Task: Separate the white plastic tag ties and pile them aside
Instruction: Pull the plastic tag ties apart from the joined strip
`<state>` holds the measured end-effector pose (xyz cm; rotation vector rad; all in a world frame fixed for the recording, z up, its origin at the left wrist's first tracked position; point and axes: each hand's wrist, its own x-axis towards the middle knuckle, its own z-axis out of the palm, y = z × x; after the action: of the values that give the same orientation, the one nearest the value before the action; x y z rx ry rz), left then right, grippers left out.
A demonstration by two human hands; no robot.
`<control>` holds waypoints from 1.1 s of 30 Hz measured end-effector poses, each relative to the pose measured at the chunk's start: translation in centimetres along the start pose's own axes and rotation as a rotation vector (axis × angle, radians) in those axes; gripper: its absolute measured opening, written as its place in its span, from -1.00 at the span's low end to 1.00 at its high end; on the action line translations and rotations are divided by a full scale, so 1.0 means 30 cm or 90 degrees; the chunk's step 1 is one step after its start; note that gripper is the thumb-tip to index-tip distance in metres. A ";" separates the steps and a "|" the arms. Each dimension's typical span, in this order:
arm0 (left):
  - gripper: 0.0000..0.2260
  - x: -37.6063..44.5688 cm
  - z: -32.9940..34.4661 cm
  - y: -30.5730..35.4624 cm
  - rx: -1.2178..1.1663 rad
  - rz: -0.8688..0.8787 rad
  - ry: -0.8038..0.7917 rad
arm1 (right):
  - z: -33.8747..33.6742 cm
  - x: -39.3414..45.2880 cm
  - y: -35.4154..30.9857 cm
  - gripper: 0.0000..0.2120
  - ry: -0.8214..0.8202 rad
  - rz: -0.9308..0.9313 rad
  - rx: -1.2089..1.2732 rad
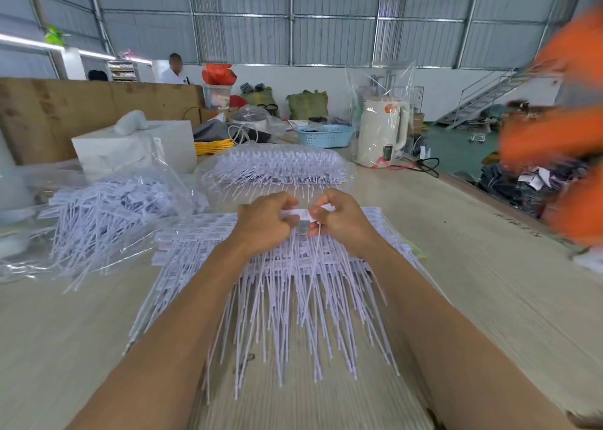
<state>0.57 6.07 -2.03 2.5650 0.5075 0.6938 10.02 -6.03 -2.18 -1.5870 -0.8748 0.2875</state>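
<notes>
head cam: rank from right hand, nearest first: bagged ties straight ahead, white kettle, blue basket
From the right hand:
1. Bagged ties, just ahead on the table.
2. White kettle, farther, ahead-right.
3. Blue basket, behind, left of the kettle.

Two hands; three tie heaps; one blue basket; one white kettle.

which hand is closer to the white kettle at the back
Right. The right hand sits at the centre over the ties, on the kettle's side; the left hand is beside it, further left.
</notes>
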 end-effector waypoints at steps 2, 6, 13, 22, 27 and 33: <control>-0.94 -0.003 -0.010 -0.011 -0.004 -0.025 -0.021 | 0.000 0.000 -0.002 -0.81 0.007 -0.023 -0.005; -0.85 -0.011 -0.016 -0.018 -0.063 -0.018 -0.010 | 0.000 -0.003 -0.001 -0.95 -0.018 -0.046 -0.026; -0.91 -0.014 0.000 -0.015 -0.066 0.019 -0.010 | -0.030 -0.015 0.017 -0.88 -0.116 -0.005 -0.079; -0.61 -0.004 0.025 -0.012 -0.216 -0.041 -0.004 | 0.008 -0.027 -0.006 -0.96 -0.010 -0.059 -0.158; -0.59 0.022 0.024 -0.009 -0.386 -0.143 0.011 | 0.029 -0.019 -0.001 -0.95 0.061 -0.311 -0.423; -0.63 0.026 0.011 0.003 -0.454 -0.191 0.007 | 0.024 -0.050 -0.030 -0.94 0.074 -0.497 -0.467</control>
<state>1.42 6.24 -1.94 1.7782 0.5172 0.6349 8.20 -6.52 -1.95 -1.7306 -1.5288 -0.7509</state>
